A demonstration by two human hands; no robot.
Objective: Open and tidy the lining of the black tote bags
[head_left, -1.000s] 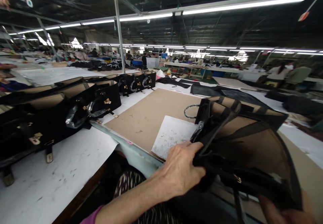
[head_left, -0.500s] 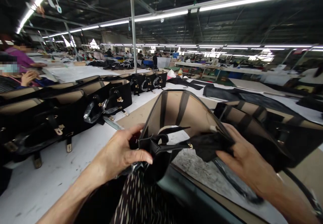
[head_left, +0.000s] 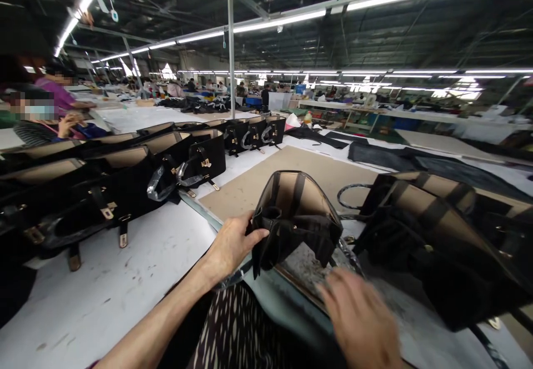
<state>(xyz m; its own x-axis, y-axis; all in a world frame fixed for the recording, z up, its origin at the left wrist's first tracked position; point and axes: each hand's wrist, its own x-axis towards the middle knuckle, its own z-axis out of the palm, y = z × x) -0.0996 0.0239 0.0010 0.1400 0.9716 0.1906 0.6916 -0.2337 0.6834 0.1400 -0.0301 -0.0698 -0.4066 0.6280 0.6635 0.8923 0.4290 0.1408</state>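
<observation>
A black handbag (head_left: 296, 222) with a tan lining stands open-topped at the near edge of the table, on the brown board. My left hand (head_left: 231, 242) grips its left side, thumb against the rim. Blurred with motion, my right hand (head_left: 360, 319) hangs in front of the bag, below and to its right, holding nothing; its fingers look loosely apart. A second black bag (head_left: 437, 236) lies tilted just right of the first.
A row of finished black handbags (head_left: 125, 180) with gold clasps runs along the white table (head_left: 125, 280) at left. A brown board (head_left: 291, 175) covers the middle. Black material pieces (head_left: 416, 161) lie at the back right. Two people sit at far left.
The bag has moved away from me and down onto the table edge. My right hand has let go of its right side and pulled back toward me; the left hand still holds it.
</observation>
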